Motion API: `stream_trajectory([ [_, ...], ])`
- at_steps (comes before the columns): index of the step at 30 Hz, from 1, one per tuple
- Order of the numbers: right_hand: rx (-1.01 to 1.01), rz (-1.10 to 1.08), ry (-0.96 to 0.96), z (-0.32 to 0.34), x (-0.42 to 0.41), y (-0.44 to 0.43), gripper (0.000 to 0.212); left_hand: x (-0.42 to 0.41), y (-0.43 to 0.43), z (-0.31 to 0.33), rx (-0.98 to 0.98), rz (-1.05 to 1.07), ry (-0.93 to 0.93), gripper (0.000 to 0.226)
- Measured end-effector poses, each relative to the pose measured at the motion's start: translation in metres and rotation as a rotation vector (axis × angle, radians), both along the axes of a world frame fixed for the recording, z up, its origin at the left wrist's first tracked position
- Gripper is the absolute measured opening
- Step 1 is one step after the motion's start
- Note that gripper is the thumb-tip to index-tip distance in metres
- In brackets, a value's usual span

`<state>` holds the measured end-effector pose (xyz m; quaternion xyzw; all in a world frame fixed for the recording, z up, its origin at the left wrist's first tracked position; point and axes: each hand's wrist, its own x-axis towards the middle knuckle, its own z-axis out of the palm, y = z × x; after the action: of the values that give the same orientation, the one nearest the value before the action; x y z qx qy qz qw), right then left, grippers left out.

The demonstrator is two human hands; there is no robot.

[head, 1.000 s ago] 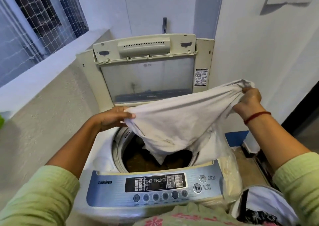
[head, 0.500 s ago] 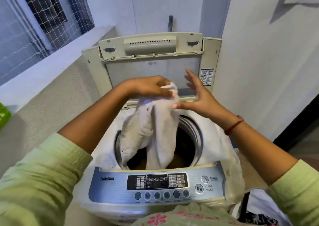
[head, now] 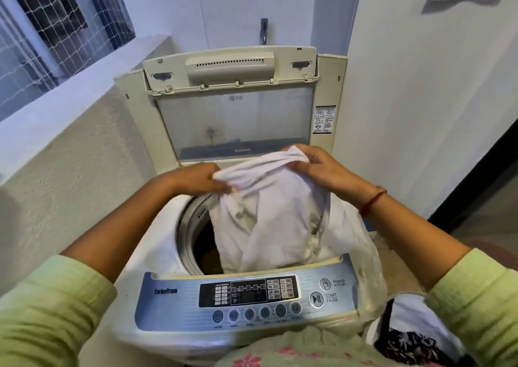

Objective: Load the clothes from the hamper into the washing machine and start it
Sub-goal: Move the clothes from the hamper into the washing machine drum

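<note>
The white garment [head: 269,215] hides most of the drum's inside; at five o'clock the hamper [head: 414,335] is cut off.

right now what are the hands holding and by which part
Both hands hold one white garment by its bunched top edge: the left hand grips the left end, the right hand the right end. The rest hangs down into the washing machine drum.
</note>
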<state>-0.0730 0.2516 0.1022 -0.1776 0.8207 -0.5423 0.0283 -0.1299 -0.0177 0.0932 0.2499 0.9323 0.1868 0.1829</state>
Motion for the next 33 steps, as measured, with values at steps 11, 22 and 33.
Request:
stream_trajectory([
  [11, 0.76, 0.514, -0.515, -0.025, 0.015, 0.008, 0.016, 0.029, -0.017, 0.007, 0.276, 0.129, -0.739, 0.05],
  [22, 0.92, -0.215, -0.047, -0.111, -0.098, -0.011, 0.038, -0.062, 0.017, -0.122, -0.133, 0.339, 0.064, 0.038],
  [33, 1.025, 0.351, -0.268, -0.205, -0.058, -0.028, 0.043, -0.037, 0.01, -0.242, -0.427, -0.241, 0.167, 0.047],
])
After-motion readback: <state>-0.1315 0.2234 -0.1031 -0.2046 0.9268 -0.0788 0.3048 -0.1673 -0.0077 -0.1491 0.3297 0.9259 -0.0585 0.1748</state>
